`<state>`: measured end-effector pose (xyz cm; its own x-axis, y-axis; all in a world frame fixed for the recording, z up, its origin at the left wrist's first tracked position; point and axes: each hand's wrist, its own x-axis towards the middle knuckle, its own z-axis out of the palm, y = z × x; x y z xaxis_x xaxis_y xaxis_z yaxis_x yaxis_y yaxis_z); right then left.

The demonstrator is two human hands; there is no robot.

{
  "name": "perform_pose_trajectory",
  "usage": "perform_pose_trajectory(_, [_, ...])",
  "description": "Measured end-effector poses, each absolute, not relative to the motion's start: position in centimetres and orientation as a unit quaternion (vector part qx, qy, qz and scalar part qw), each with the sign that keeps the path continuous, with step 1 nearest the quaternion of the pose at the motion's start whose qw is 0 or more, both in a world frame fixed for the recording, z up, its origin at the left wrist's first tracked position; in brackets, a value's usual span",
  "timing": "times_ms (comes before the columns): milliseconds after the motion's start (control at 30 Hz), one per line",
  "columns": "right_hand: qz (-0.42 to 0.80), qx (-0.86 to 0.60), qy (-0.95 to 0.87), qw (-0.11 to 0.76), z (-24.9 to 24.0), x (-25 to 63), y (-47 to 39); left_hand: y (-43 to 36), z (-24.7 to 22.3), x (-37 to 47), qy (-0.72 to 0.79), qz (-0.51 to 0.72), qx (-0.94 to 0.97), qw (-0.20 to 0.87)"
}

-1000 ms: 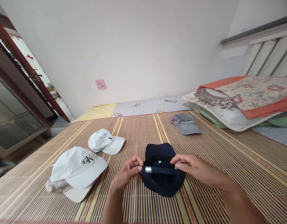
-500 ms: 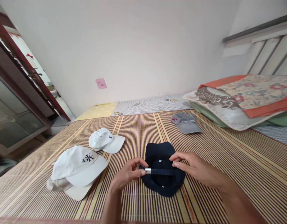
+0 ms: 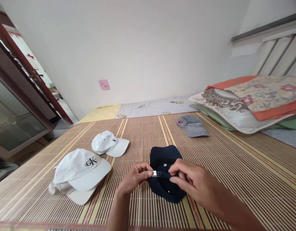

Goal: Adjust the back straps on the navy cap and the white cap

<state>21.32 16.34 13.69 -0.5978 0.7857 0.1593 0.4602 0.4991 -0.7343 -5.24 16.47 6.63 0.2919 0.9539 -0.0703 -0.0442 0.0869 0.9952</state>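
A dark navy baseball cap (image 3: pixel 166 153) lies upside down on the striped mat, its inside facing up and its brim pointing away from me. My left hand (image 3: pixel 135 176) pinches the left end of the back strap (image 3: pixel 162 174), thumb against the silver metal buckle (image 3: pixel 154 173). At the strap's right part, my right hand (image 3: pixel 193 179) has its thumb and forefinger on either side of the band, closed around it. The other fingers curl and cover the cap's right side.
Two stacked caps, the upper a white CK cap (image 3: pixel 78 166), lie to the left. Behind them sits a smaller white cap (image 3: pixel 107 143). A grey cap (image 3: pixel 192 125) lies farther back on the bamboo mat (image 3: pixel 138 138). Pillows (image 3: pixel 225 112) are piled at right, against the wall.
My right hand has moved left and inward, from the cap's right rim to the strap. My left hand stays at the buckle.
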Motion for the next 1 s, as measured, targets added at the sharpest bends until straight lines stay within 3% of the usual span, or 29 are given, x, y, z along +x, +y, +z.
perform_pose_trajectory(367, [0.219, -0.419, -0.881, 0.023, 12.8, 19.5, 14.8, 16.7, 6.6, -5.5, 0.411, 0.435, 0.521, 0.609])
perform_pose_trajectory(567, [0.228, -0.403, -0.884, 0.069, 12.8, 21.0, 15.5, 16.6, 6.3, -5.9, 0.417, 0.441, 0.520, 0.601])
perform_pose_trajectory(767, [0.298, -0.390, -0.851, 0.186, 14.0, 23.0, 16.8, 16.4, 6.3, -5.8, 0.405, 0.434, 0.523, 0.612])
perform_pose_trajectory(1000, [0.332, -0.402, -0.843, 0.134, 12.9, 23.6, 18.0, 16.5, 6.3, -5.9, 0.396, 0.434, 0.525, 0.616])
